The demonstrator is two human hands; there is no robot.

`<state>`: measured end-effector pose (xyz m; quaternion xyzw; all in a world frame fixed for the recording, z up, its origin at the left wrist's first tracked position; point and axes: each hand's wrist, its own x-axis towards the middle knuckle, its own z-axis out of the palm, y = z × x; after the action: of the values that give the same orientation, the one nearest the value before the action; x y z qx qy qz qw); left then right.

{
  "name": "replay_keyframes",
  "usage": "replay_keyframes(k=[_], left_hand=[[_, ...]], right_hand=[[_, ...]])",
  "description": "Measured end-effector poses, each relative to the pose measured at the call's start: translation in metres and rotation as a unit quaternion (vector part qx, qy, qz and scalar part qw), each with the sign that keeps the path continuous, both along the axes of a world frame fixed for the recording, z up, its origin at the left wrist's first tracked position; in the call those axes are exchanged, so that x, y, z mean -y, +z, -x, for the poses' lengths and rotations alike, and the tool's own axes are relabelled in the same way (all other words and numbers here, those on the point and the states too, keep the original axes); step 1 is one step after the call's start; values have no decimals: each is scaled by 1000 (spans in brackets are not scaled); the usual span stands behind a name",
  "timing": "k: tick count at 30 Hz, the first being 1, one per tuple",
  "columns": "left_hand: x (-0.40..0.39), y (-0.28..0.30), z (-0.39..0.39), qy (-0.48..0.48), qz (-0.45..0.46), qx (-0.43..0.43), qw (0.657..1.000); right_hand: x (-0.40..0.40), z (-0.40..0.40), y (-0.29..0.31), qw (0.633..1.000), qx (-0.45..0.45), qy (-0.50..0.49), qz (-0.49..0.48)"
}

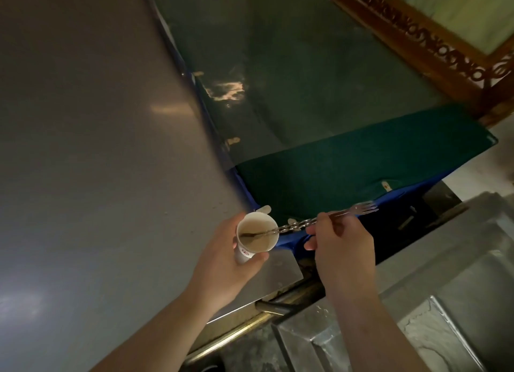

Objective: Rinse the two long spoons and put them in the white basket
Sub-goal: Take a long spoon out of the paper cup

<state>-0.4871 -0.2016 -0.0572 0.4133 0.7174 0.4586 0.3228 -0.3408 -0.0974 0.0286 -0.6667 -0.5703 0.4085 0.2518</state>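
Note:
My left hand (222,263) grips a white paper cup (257,236) with a beige residue inside. Two long metal spoons (294,226) with twisted stems lie with their bowls in the cup and their forked ends pointing right. My right hand (338,246) pinches the spoons' stems just right of the cup's rim. Both hands hover over the edge of a steel counter (97,163). No white basket is in view.
A dark green cloth over a blue cover (347,165) lies beyond the hands. A carved wooden frame (434,40) runs along the top right. A steel sink (417,316) with a dark faucet spout (274,307) sits at the lower right.

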Motion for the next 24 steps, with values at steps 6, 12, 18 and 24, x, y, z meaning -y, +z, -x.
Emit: replay_keyframes(k=[6, 12, 18, 24], left_hand=[[-1, 0, 0, 3, 1, 2, 1000], [0, 1, 0, 2, 18, -4, 1000], [0, 5, 2, -7, 22, 12, 1000], [-1, 9, 2, -14, 37, 10, 999]], right_hand=[[8, -3, 7, 998, 7, 55, -34], [13, -4, 18, 996, -27, 66, -45], [15, -4, 17, 997, -34, 62, -20], [24, -16, 28, 995, -92, 33, -12]])
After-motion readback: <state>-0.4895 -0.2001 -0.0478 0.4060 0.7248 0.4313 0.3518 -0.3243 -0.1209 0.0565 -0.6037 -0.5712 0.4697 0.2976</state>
